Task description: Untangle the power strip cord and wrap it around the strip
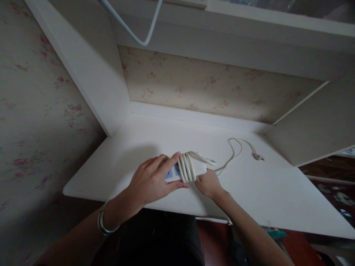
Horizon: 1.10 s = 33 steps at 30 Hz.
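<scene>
A white power strip (200, 167) with blue socket faces is held above the front part of the desk. Several turns of its white cord (187, 168) are wound round its middle. My left hand (155, 177) grips the strip's left end, with fingers on the far side and the thumb along the near edge. At the right end, my right hand (209, 183) is closed in a fist against the strip and cord; what its fingers hold is partly hidden. From there the loose cord runs right across the desk in a curve to the plug (258, 157).
The white desk (172, 129) has a side panel (91, 66) at left and another at right (318, 114). A shelf (222, 48) crosses above. A pale bent rod or cable (144, 42) hangs at the top. Below the desk are a red surface and blurred items.
</scene>
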Each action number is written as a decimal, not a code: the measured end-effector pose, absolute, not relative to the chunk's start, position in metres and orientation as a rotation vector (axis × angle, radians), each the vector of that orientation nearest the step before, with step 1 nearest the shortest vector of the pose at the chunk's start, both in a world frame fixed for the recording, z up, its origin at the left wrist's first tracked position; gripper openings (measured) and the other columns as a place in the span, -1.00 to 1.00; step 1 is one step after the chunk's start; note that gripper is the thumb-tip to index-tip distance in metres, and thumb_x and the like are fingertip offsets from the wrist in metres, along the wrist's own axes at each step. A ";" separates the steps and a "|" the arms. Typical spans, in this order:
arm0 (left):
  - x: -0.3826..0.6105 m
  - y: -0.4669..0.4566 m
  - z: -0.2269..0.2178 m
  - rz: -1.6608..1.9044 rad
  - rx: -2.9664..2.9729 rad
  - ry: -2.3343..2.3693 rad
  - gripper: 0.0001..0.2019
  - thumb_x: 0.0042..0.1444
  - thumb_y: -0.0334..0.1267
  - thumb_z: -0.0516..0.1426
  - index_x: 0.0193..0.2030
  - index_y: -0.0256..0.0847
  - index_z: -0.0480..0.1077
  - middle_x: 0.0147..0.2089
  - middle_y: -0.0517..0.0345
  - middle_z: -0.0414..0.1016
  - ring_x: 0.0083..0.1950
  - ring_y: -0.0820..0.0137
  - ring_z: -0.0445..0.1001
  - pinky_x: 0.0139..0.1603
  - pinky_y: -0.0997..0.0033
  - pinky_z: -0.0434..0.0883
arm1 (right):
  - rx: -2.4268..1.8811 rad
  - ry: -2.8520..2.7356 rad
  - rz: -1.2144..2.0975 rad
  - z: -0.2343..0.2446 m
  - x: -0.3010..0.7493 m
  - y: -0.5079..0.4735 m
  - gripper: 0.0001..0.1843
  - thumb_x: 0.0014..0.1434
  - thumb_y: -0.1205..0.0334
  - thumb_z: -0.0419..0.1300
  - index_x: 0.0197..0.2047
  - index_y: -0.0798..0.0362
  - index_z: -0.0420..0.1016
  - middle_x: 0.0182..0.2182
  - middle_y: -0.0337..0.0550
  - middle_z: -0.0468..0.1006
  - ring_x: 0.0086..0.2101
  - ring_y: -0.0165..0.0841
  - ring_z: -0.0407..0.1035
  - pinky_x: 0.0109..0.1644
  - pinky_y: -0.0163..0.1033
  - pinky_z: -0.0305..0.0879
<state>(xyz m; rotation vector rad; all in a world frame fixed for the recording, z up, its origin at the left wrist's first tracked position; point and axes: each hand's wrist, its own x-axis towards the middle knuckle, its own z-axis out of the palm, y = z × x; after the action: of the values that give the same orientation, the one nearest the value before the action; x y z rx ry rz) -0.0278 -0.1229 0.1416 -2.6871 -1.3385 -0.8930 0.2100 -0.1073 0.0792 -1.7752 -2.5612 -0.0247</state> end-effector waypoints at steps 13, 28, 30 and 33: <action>-0.020 -0.111 0.117 -0.621 -2.704 -1.534 -0.37 0.23 0.00 0.02 0.37 -0.23 0.05 -0.03 -0.10 0.45 -0.07 0.20 0.47 -0.02 0.20 0.42 | -1.070 -2.476 -0.361 0.116 0.191 -0.148 -0.66 0.32 0.25 0.04 -0.51 0.07 0.36 -0.64 -0.27 0.37 -0.62 -0.46 0.19 -0.44 -0.20 -0.11; -0.003 -0.136 0.124 -0.369 -3.008 -1.266 -0.60 0.09 -0.14 0.08 0.04 -0.31 0.32 -0.09 -0.06 0.50 -0.07 0.14 0.47 0.03 0.12 0.43 | -0.748 -2.583 -0.440 0.166 0.185 -0.085 -0.52 0.33 0.18 -0.04 -0.61 0.05 0.35 -0.72 -0.28 0.32 -0.66 -0.47 0.07 -0.47 -0.20 -0.15; -0.003 -0.140 0.128 -0.403 -3.040 -1.204 -0.54 0.07 -0.14 0.10 0.09 -0.30 0.28 -0.07 -0.04 0.49 -0.07 0.14 0.47 0.02 0.11 0.43 | -0.810 -2.592 -0.328 0.168 0.183 -0.079 -0.49 0.35 0.16 -0.07 -0.62 0.06 0.34 -0.72 -0.28 0.31 -0.66 -0.48 0.08 -0.45 -0.21 -0.13; -0.004 -0.146 0.136 -0.482 -3.060 -1.123 -0.49 0.06 -0.12 0.11 0.14 -0.30 0.24 -0.03 -0.05 0.48 -0.06 0.15 0.47 0.01 0.11 0.44 | -0.856 -2.567 -0.150 0.166 0.182 -0.071 -0.46 0.36 0.13 -0.11 -0.63 0.07 0.31 -0.73 -0.29 0.25 -0.66 -0.49 0.07 -0.46 -0.24 -0.11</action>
<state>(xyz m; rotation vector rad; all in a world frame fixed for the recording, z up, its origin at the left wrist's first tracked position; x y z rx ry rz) -0.0039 -0.1463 0.1358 -3.0603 -1.1230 -0.4817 0.1821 -0.0706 0.1664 -0.8564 -2.5670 -0.1503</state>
